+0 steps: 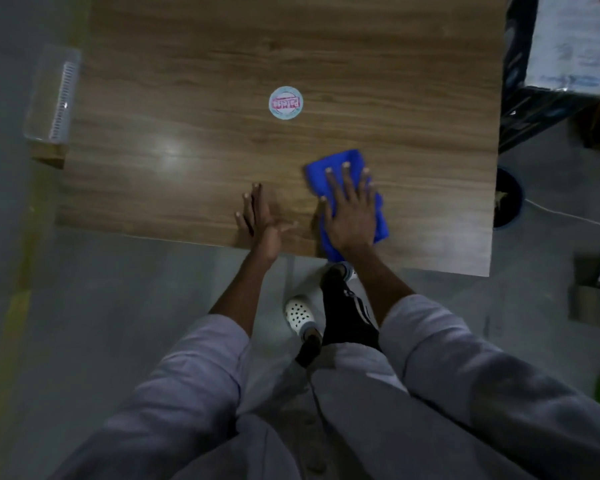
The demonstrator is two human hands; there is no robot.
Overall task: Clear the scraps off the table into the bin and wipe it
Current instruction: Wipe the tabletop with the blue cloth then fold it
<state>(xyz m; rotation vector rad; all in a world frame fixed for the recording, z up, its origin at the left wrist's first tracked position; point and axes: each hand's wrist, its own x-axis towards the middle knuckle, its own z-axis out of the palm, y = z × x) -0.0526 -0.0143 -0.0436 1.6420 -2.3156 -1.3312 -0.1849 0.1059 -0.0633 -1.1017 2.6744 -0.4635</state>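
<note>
Wiping stage, judged. Right grip [352,209]: fingers spread flat, pressing blue cloth [338,161] onto bench [187,98] at near edge. Left grip [262,216]: flat, empty, just left. Round sticker [286,102] beyond both. Risk: cloth overhangs edge; pull-back stroke could drop it to floor [118,289].

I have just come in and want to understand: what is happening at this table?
A person is wiping the wooden table. The right hand presses a blue cloth flat on the wood near the front edge, fingers spread. The left hand rests open on the table beside it. A round sticker lies further in, near the middle.
</note>
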